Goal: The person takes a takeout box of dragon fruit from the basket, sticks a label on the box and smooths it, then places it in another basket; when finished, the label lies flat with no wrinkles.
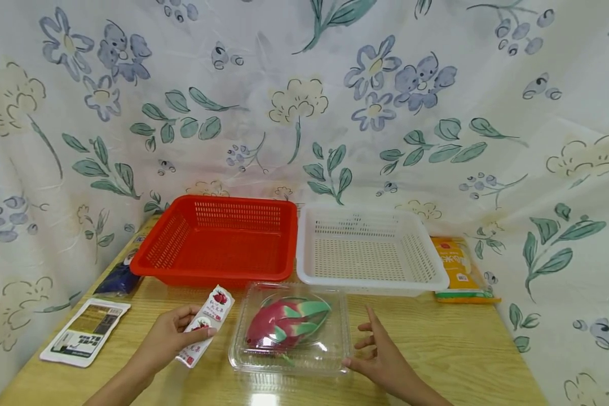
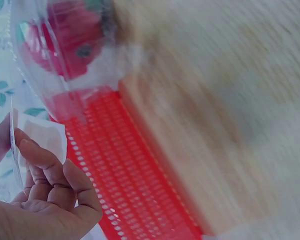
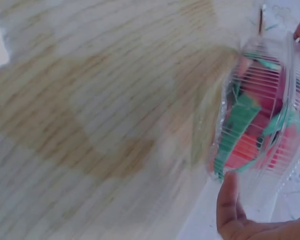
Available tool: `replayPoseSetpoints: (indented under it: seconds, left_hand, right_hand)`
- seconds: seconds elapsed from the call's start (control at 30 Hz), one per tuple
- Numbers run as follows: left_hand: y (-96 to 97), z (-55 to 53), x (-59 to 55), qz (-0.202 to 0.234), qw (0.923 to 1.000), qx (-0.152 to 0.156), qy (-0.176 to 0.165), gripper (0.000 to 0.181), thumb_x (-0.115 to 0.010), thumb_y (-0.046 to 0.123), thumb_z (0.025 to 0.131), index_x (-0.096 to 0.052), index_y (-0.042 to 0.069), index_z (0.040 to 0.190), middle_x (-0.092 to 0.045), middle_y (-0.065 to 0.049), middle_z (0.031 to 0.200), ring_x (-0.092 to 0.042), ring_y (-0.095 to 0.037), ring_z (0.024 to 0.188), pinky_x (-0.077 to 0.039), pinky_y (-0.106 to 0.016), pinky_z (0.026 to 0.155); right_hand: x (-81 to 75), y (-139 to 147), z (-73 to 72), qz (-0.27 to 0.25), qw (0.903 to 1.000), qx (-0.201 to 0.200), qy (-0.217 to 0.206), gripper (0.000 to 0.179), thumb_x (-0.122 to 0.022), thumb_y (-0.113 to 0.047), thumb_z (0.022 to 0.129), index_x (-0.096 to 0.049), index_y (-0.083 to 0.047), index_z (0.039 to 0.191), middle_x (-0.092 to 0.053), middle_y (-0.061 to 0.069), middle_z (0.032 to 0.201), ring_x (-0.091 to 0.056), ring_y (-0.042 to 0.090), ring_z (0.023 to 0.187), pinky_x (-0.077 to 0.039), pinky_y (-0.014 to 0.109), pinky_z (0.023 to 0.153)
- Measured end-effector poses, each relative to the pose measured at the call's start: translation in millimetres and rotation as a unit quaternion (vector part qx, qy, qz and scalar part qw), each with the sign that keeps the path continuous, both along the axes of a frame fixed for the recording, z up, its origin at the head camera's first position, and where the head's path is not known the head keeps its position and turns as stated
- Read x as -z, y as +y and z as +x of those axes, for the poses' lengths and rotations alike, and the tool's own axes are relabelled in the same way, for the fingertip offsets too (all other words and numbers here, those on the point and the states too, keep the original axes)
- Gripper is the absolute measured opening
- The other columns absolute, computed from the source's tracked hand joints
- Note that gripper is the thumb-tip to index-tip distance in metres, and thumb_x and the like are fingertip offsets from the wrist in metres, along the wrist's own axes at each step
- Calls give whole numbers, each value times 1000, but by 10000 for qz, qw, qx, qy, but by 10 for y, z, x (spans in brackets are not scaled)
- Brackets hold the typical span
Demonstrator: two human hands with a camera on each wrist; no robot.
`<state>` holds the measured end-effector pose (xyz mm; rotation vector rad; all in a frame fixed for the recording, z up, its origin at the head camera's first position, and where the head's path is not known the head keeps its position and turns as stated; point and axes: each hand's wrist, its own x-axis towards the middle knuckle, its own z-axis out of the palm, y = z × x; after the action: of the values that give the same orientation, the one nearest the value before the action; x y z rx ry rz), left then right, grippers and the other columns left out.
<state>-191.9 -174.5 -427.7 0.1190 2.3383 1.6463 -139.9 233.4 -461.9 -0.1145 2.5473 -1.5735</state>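
A strip of white labels [image 1: 214,309] printed with red dragon fruit pictures is pinched between the thumb and fingers of my left hand [image 1: 164,341]. In the left wrist view the strip's pale back [image 2: 45,136] shows beyond the curled fingers. Just right of it, a lidded clear plastic box [image 1: 339,316] sits on the table with a pink and green dragon fruit [image 1: 279,324] inside. My right hand [image 1: 380,358] is beside the box's right side, thumb at its lower right corner, the other fingers loosely extended. From the right wrist, the thumb [image 3: 229,200] appears close to the box's edge.
Behind the box stand a red basket [image 1: 213,276] and a white basket [image 1: 375,281], side by side. A white and brown packet [image 1: 86,332] and a dark blue packet [image 1: 119,279] lie at the left. An orange bag [image 1: 454,265] lies right of the white basket. A floral curtain [image 1: 304,113] hangs behind.
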Motion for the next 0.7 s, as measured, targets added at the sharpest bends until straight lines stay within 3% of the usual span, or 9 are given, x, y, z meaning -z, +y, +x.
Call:
replayPoseSetpoints:
  seconds: [0.2, 0.37, 0.53, 0.7]
  left_hand:
    - [175, 41, -78, 251, 9996, 12, 115, 47, -77, 16, 85, -57, -11, 119, -73, -10, 95, -66, -12, 71, -58, -29, 61]
    - [298, 68, -120, 437, 9989, 111, 130, 46, -77, 15, 85, -58, -10, 119, -72, -12, 96, -66, -13, 70, -58, -29, 60]
    - [388, 82, -147, 579, 9980, 225, 143, 44, -77, 15, 86, -58, -8, 118, -72, -13, 95, -65, -13, 70, -58, -30, 60]
    - [463, 101, -164, 621, 9975, 305, 143, 42, -77, 15, 86, -58, -8, 116, -71, -12, 94, -64, -13, 71, -57, -29, 61]
  right_hand:
    - [-75, -11, -35, 462, 9961, 613, 427, 107, -83, -31, 81, -14, -6, 159, -48, 19, 136, -55, 20, 108, -49, 33, 87]
    - [-127, -14, -57, 545, 9871, 920, 1189, 94, -80, -29, 84, -24, -11, 157, -50, 15, 133, -55, 21, 110, -48, 32, 87]
    - [-147, -35, -44, 574, 9742, 1051, 1913, 84, -79, -22, 85, -31, -8, 153, -52, 13, 128, -55, 22, 107, -48, 28, 85]
    - [-142, -85, -41, 343, 9751, 921, 1989, 82, -80, -19, 85, -34, -8, 152, -52, 8, 127, -55, 19, 105, -47, 28, 84]
